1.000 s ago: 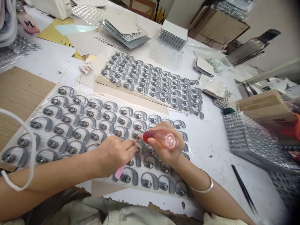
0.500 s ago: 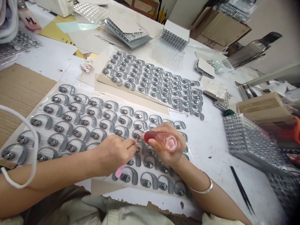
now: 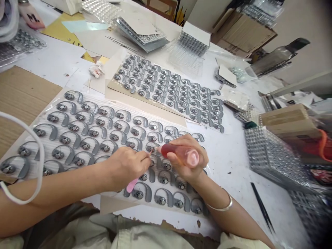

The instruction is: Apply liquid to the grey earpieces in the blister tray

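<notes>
My left hand (image 3: 131, 162) is closed in a pinch around a thin tool with a flat pink end (image 3: 132, 185); its tip comes out past the fingertips. My right hand (image 3: 190, 155) wraps a small translucent squeeze bottle (image 3: 178, 152) holding red liquid, its nozzle pointing left. Both tips meet near one grey ear-hook piece (image 3: 151, 148) with a round metallic part; whether they touch it I cannot tell. Rows of similar pieces lie around it on a white ribbed sheet (image 3: 55, 98). My hands and forearms cover several of them.
Behind lies a second sheet of ear-hook pieces (image 3: 160, 83). Black tweezers (image 3: 261, 205) rest at the right, near stacked clear trays (image 3: 275, 152) and a cardboard box (image 3: 287, 119). A white cable (image 3: 40, 159) loops over my left forearm. A cotton swab (image 3: 89, 85) lies beside crumpled tissue (image 3: 96, 70).
The bottle and my right hand have shifted very slightly right. My left hand stays almost in place with the pink-ended tool. The whole view has moved a little.
</notes>
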`<state>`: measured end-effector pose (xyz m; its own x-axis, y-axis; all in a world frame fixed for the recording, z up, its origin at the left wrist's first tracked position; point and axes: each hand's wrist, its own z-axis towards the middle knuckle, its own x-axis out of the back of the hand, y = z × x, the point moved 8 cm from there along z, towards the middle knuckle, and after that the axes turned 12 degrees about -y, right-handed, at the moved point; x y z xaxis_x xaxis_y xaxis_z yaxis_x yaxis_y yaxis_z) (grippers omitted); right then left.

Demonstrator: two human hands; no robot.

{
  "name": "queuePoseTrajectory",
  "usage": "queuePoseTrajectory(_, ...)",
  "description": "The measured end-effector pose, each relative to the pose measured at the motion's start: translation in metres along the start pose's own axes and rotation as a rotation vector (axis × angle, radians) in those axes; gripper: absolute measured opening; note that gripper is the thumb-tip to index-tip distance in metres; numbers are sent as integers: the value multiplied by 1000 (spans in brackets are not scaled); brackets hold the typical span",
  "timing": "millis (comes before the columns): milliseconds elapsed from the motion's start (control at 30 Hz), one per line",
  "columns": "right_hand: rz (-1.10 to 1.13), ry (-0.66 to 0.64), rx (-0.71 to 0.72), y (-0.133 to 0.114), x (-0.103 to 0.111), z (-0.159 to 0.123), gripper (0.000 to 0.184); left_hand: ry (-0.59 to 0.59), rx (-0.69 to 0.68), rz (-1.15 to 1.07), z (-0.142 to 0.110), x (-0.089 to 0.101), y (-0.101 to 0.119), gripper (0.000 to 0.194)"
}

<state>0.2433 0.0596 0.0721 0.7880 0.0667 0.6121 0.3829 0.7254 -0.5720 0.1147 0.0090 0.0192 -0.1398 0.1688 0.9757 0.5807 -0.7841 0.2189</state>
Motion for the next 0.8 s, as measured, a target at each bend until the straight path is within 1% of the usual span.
queuePoseTrajectory(100, 162, 114, -137, 15, 18, 2, 18, -21, 3, -35, 0, -5, -3, 21)
queuePoseTrajectory(200, 346, 224, -254, 31, 40, 8, 25, -34, -4, -53, -1, -7, -5, 25)
queuePoseTrajectory(300, 450, 220, -350, 41, 53, 12, 30, -34, 0, -65, 0, -8, -6, 28)
queuePoseTrajectory(400, 475, 182, -429, 43, 52, 2, 36, -15, 8, -73, -1, -6, -8, 28)
queuePoseTrajectory(500, 454, 99, -481, 37, 35, -21, 37, 9, 13, -70, -1, -4, -9, 30)
queuePoseTrajectory(567, 372, 56, -470, 30, 23, -35, 35, 20, 12, -62, -1, -1, -8, 31)
queuePoseTrajectory(633, 207, 73, -376, 18, 19, -43, 32, 17, 3, -52, -2, 2, -7, 31)
queuePoseTrajectory(700, 43, 81, -256, 4, 16, -45, 31, 9, 5, -43, -2, 6, -6, 29)
queuePoseTrajectory(800, -71, 45, -127, -8, 10, -43, 34, -2, 7, -29, -1, 10, -6, 25)
